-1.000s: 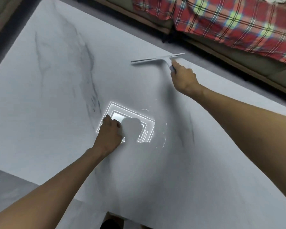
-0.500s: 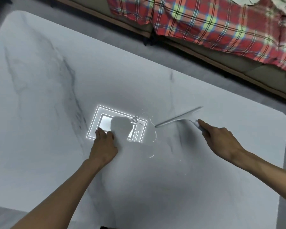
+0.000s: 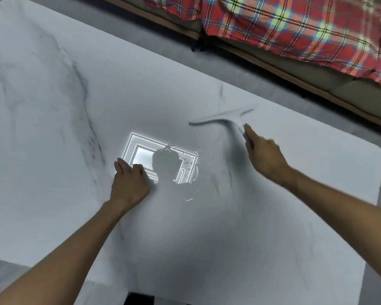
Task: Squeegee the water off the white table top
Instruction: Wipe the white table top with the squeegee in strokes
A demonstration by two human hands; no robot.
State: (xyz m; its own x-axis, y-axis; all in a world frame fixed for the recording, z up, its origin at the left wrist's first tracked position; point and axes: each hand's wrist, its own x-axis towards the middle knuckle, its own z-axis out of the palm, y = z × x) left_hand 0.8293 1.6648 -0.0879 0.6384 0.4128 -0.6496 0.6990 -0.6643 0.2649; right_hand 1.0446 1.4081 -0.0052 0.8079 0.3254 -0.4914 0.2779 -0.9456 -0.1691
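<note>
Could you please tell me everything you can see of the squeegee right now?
The squeegee is pale grey-white and T-shaped: a long thin blade and a short handle. It looks like plastic, though motion blurs it. The right hand grips the handle. The blade lies slantwise over the white table top, beyond the water streaks; contact is unclear.

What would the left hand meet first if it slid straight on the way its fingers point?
The left hand would likely slide onto the bright ceiling-light reflection on the white table top; no object shows in that line.
</note>
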